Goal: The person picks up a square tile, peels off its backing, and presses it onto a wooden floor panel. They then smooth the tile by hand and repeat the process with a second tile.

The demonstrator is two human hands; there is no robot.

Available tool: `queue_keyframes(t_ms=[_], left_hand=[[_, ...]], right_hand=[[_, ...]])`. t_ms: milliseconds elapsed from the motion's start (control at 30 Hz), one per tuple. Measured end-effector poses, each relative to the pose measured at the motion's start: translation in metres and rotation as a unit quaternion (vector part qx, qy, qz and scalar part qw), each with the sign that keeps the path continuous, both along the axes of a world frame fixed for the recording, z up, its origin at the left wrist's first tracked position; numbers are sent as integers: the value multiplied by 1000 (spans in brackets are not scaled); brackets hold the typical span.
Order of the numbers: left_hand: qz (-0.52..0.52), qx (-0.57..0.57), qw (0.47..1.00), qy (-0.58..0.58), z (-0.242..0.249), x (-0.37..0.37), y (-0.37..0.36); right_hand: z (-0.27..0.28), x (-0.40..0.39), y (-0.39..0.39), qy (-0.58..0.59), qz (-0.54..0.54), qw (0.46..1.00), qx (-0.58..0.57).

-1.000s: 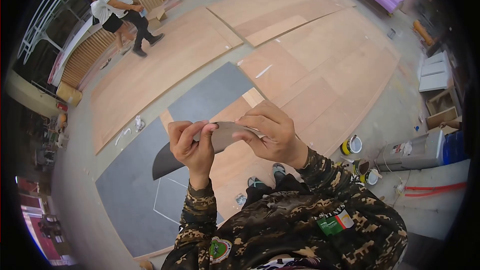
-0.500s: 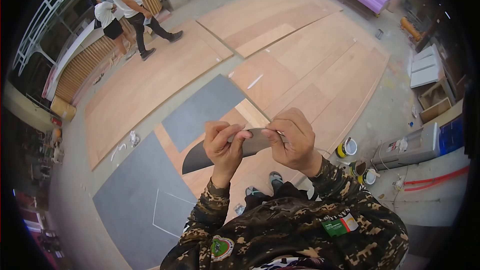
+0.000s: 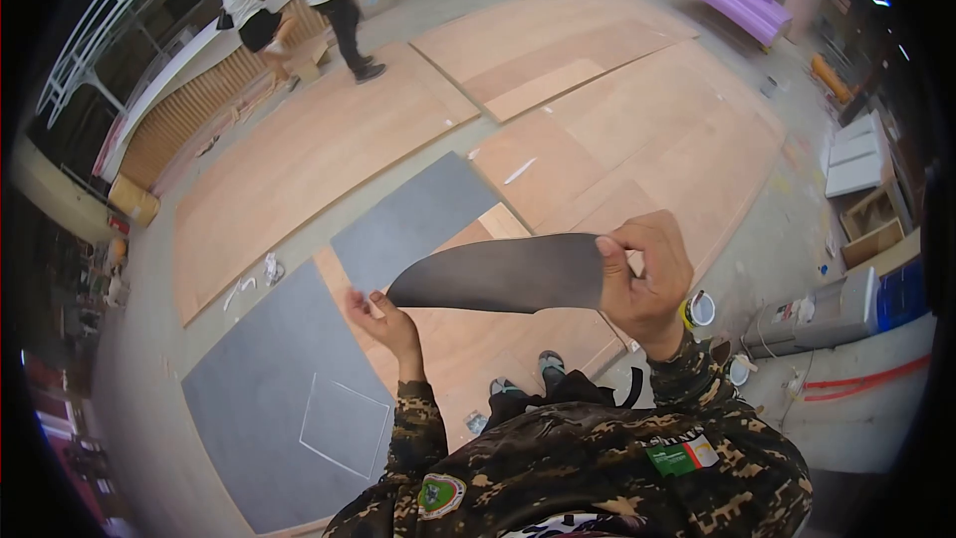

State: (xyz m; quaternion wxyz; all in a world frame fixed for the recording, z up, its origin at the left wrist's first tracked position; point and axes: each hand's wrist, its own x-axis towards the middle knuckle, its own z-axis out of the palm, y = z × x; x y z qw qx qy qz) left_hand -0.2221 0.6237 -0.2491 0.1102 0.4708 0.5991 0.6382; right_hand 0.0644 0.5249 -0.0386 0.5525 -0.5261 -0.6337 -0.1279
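Observation:
A dark grey sheet piece (image 3: 498,274) with a curved upper edge and a rounded left end is held up before me, over the boards. My right hand (image 3: 649,274) pinches its right end between thumb and fingers. At the tapered left end, my left hand (image 3: 383,324) has its fingers spread, with fingertips right by the edge of the sheet. Below it to the left lies a large dark grey sheet (image 3: 259,379) on the floor, with a pale four-sided outline (image 3: 346,423) drawn on it. A smaller grey sheet (image 3: 413,219) lies on plywood beyond.
Plywood panels (image 3: 319,174) cover much of the floor. Two people (image 3: 334,0) are at the upper left near a slatted curved counter (image 3: 194,120). Paint cans (image 3: 700,310) and a grey box-like unit (image 3: 817,304) stand at right. A purple bench (image 3: 727,0) is far back.
My hands have moved apart: the left went left and opened, the right went right with the grey sheet piece, which now shows broadside. One person in the background stepped right.

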Motion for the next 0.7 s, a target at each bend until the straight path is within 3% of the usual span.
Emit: queue_keyframes(t_ms=[33,67,133,167,233,333,600,700], left_hand=[[-46,-32,988,-141,-17,-3,2],[-50,-69,984,-154,-30,-4,2],[-150,-31,951,-270,-32,7,1],[-139,-27,952,-271,-31,12,4],[-90,96,914,-384,-24,22,8],[-126,66,915,-376,-29,15,-4],[-73,56,900,-425,-2,27,4],[-158,90,892,-415,4,4,12]], right_hand=[[3,0,1,1,9,1000,-1],[6,0,0,7,-2,1000,-5],[11,3,1,9,-2,1000,-7],[13,3,2,9,-13,1000,0],[15,6,3,13,-27,1000,9],[17,16,4,15,-42,999,23],[16,26,3,66,-33,996,43],[10,44,5,102,-43,993,34]])
